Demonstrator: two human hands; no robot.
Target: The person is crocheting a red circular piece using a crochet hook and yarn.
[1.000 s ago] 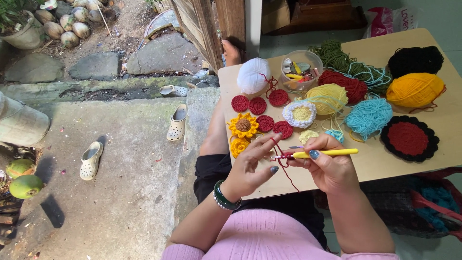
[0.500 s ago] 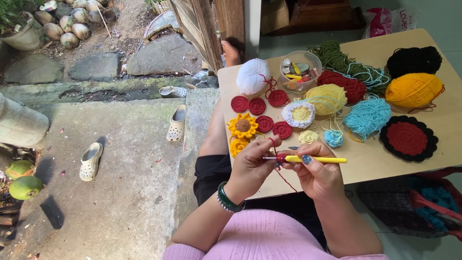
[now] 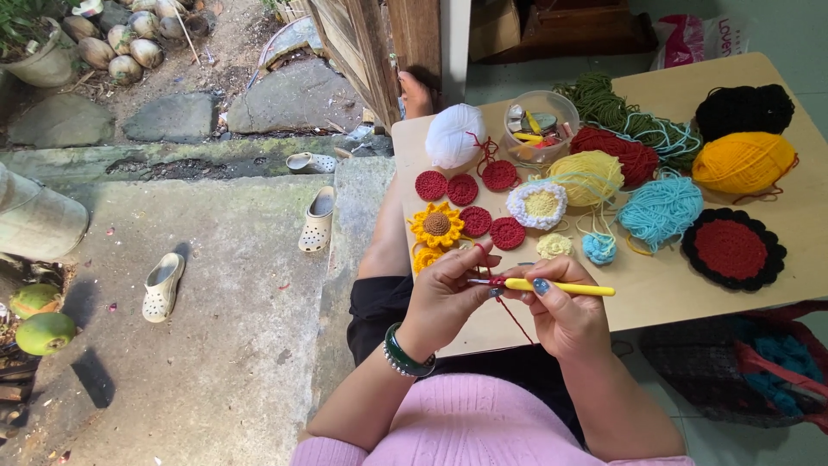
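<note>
Concrete floor and stones lie beside our counter [image 3: 802,259], crowded with yarn balls and red crochet rounds [image 3: 475,221]. At the near edge, our right hand [image 3: 561,315] grips a yellow crochet hook [image 3: 561,286] pointing left, while our left hand [image 3: 448,289] pinches red yarn [image 3: 516,319] at its tip.

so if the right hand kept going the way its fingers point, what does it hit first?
The right hand has its fingers pointing left toward the left hand, which it nearly touches around the red yarn. So the left hand's fingertips come first, though depth is hard to judge.
</note>
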